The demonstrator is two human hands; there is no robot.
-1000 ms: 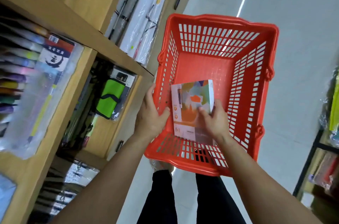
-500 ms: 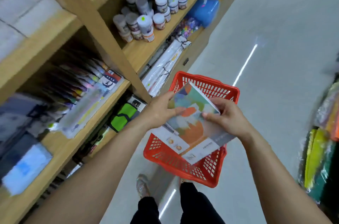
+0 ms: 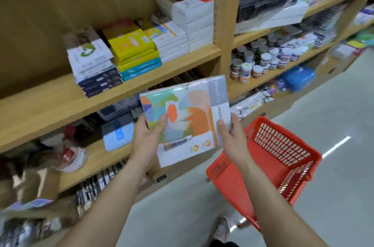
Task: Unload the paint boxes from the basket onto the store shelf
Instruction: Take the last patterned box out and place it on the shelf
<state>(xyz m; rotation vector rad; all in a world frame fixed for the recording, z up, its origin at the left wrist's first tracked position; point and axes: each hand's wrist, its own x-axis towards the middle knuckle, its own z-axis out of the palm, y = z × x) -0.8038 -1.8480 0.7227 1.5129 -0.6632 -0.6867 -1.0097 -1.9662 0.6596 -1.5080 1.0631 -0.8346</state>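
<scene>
Since the earlier frames, both hands have lifted the paint box [image 3: 185,119] clear of the red basket [image 3: 283,163] and raised it to the front of the wooden shelf [image 3: 141,76]; the view has swung up from the basket to the shelving. The box now sits in the air, tilted, below the shelf board that carries stacked boxes and not touching it.

Left hand [image 3: 148,139]: grasping the box's left edge, thumb pressed on the printed face, remaining fingers hidden behind the box. Right hand [image 3: 230,137]: grasping the right edge, thumb on the face, other fingers likewise hidden behind.

The box is film-wrapped; glare blurs its upper edge, and the lettering on its grey and white panels cannot be read.

The basket lies lower right, behind the right forearm, which covers part of its near rim. Its visible floor shows no boxes; the covered portion cannot be judged.

On the shelf board above stand a stack with a green emblem [image 3: 91,58], a yellow and teal stack [image 3: 135,54] and white stacks [image 3: 192,22]. Small paint jars [image 3: 263,60] fill the next bay. Goods on the lower left shelves are motion-blurred and cannot be identified. A shoe [image 3: 221,228] shows at the bottom edge, partly cut off.
</scene>
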